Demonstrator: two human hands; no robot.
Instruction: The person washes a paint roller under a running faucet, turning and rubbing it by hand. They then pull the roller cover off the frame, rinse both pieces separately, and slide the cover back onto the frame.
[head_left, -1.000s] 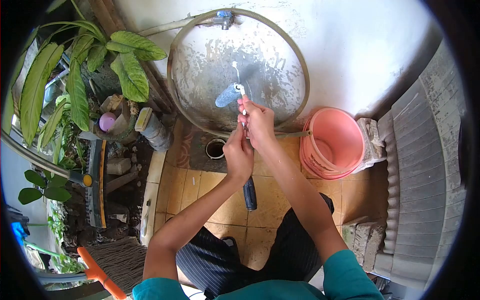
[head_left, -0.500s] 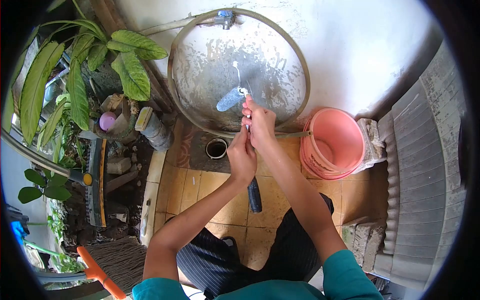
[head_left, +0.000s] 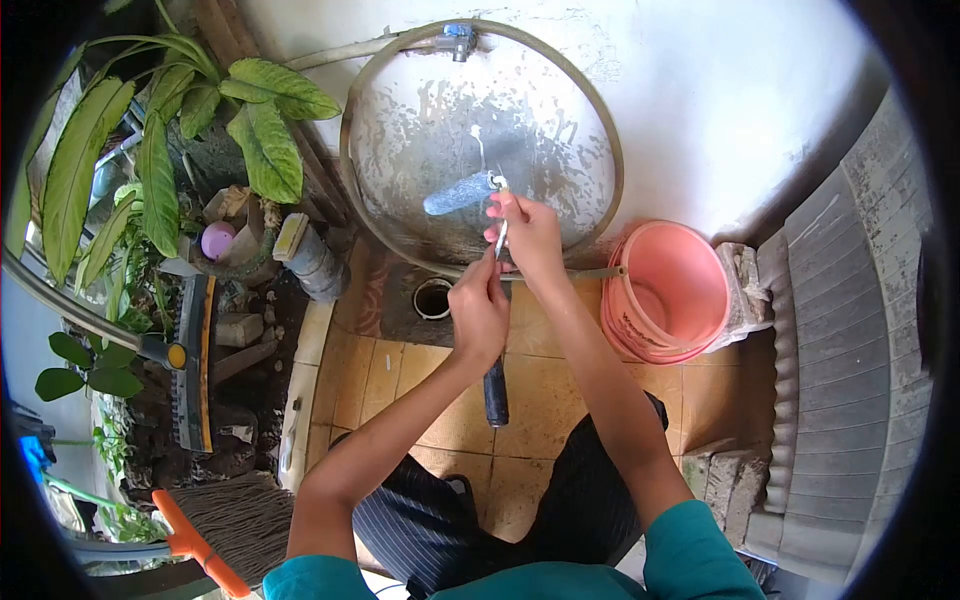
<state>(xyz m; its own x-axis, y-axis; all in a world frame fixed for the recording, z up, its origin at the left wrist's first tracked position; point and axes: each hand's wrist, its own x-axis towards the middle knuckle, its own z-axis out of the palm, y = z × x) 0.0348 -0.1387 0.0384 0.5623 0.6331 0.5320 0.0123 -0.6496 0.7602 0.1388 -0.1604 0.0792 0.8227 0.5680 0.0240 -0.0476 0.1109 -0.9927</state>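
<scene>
A paint roller [head_left: 458, 194] with a wet blue sleeve is held out in front of the patchy wall. My left hand [head_left: 478, 312] is closed around its thin metal rod, and the black handle [head_left: 496, 395] sticks out below. Higher up, my right hand [head_left: 530, 235] pinches the rod close to the sleeve's end. White foam or paint sits where rod and sleeve meet. Both hands are over the floor, near a round drain hole [head_left: 433, 298].
A looped hose [head_left: 347, 130] hangs around a wall tap [head_left: 458, 42], its end reaching a pink bucket [head_left: 680, 270] at right. Potted plants [head_left: 265, 150] and a mop [head_left: 235, 520] are at left. Corrugated grey sheets [head_left: 840, 290] stand at far right.
My hands have drawn slightly apart along the rod. The sleeve has shifted a little left, and the handle's lower end has swung left.
</scene>
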